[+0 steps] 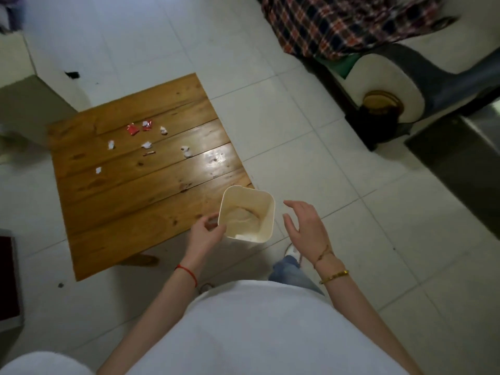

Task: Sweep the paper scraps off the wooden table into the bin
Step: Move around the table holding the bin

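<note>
Nine or so paper scraps lie mid wooden table, so I judge my left hand grips the bin rim at the table's near corner to catch them, right hand open alongside, empty.

The floor is made of pale square tiles with thin grey joints. At the upper right stands a sofa with a white rolled armrest and a dark frame, and a round golden ornament sits on the end of the armrest. A checked cloth in red, dark blue and white lies over the sofa. Something green shows just under the cloth's edge. A small dark mark lies on the tiles at the upper left, near a grey block.
</note>
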The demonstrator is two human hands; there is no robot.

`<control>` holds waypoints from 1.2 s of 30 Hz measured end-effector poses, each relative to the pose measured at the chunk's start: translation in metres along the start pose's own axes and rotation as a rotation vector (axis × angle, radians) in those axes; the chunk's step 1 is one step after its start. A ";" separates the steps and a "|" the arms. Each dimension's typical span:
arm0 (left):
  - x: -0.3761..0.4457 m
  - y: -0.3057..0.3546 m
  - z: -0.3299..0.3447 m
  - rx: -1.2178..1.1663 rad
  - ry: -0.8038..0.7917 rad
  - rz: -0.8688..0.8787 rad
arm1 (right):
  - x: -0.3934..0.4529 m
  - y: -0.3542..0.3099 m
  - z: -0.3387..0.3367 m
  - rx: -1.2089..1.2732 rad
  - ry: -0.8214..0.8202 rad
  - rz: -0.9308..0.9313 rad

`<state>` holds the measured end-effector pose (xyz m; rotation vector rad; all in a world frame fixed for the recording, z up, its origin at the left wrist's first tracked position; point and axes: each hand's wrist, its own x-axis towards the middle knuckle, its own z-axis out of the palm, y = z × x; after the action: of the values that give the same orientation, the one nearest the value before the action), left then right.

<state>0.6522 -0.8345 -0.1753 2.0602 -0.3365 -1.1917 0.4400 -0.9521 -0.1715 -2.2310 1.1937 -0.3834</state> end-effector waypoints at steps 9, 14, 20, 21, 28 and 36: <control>0.008 0.086 0.135 -0.091 0.013 -0.015 | 0.055 0.108 -0.118 -0.026 0.003 -0.004; 0.022 0.121 0.177 -0.114 0.059 -0.041 | 0.083 0.148 -0.146 -0.011 -0.006 0.023; 0.066 0.162 0.208 -0.224 0.085 -0.073 | 0.141 0.190 -0.159 -0.017 -0.020 0.036; 0.075 0.170 0.213 -0.229 0.086 -0.072 | 0.154 0.196 -0.161 -0.019 -0.022 0.035; 0.149 0.251 0.241 -0.332 0.116 -0.094 | 0.290 0.225 -0.184 -0.032 -0.064 -0.044; 0.230 0.343 0.228 -0.408 0.215 -0.094 | 0.475 0.202 -0.195 -0.038 -0.181 -0.254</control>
<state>0.6284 -1.3054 -0.1562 1.8342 0.1018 -0.9840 0.4749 -1.5027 -0.1477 -2.4001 0.8338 -0.2522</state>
